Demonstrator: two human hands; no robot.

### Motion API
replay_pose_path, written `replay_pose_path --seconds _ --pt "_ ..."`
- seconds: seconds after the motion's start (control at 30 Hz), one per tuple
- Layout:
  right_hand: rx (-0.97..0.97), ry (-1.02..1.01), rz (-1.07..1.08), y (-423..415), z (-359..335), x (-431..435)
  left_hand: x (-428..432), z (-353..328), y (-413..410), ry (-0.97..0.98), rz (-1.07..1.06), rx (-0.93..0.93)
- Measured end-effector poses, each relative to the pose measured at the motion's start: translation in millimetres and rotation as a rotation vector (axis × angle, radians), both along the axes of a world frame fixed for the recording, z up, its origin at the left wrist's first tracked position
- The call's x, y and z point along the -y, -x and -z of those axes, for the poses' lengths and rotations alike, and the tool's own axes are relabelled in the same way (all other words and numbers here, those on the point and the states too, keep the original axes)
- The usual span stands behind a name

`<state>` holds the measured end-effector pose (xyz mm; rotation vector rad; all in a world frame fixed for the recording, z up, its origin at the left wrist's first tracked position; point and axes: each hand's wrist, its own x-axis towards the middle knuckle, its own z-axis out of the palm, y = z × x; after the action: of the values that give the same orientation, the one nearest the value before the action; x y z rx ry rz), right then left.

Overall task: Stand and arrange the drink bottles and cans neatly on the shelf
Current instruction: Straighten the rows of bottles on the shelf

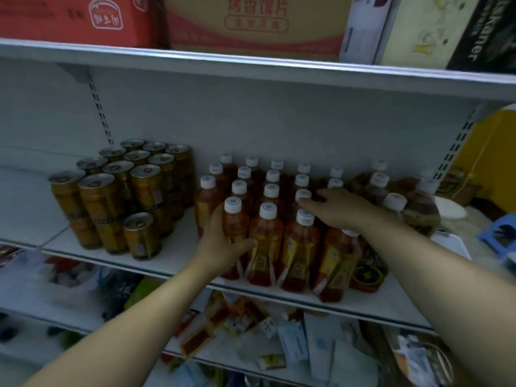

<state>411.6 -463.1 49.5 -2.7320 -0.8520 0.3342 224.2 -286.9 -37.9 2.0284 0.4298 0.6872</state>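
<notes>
Several red tea bottles with white caps (268,236) stand in rows on the white shelf (178,263). My left hand (220,244) grips the front-left bottle (236,219) around its body. Over the caps in the middle rows, my right hand (337,208) lies with fingers stretched, touching a cap (303,195). Just below my right wrist, the front-right bottle (335,263) leans, its cap partly hidden. Several gold cans (111,196) stand stacked two high at the left, one single can (141,236) in front. Darker bottles (418,205) stand at the right.
The shelf above holds cardboard boxes (251,23). Below are packets and bags in disorder (251,331). A dark round tin (368,275) sits at the shelf front, right of the bottles. A blue stool (499,233) stands at the far right.
</notes>
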Motion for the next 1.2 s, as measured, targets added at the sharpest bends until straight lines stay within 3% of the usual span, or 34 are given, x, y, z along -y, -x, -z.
replay_pose_path --seconds 0.4,0.53,0.73,0.8,0.87,0.97,1.07,1.2 --pt "0.138 -0.028 0.018 32 -7 11 -11 -19 3 0.035 0.031 -0.126" --pt "0.270 -0.117 0.035 27 -25 39 3 -56 -6 -0.278 -0.031 -0.079" --pt "0.424 -0.328 0.084 2 -41 73 62 -95 -42 -0.736 0.141 -0.339" --pt "0.434 -0.282 0.171 -18 -37 89 77 -98 -59 -0.796 0.218 -0.423" --pt "0.365 -0.130 0.242 -38 -24 104 86 -96 -73 -0.779 0.291 -0.541" --pt "0.203 -0.174 0.250 -57 -1 109 90 -86 -85 -0.797 0.346 -0.620" --pt "0.248 -0.225 0.218 -50 5 108 86 -82 -90 -0.811 0.338 -0.621" --pt "0.322 -0.378 0.360 -62 -2 128 107 -105 -104 -0.676 0.331 -0.482"
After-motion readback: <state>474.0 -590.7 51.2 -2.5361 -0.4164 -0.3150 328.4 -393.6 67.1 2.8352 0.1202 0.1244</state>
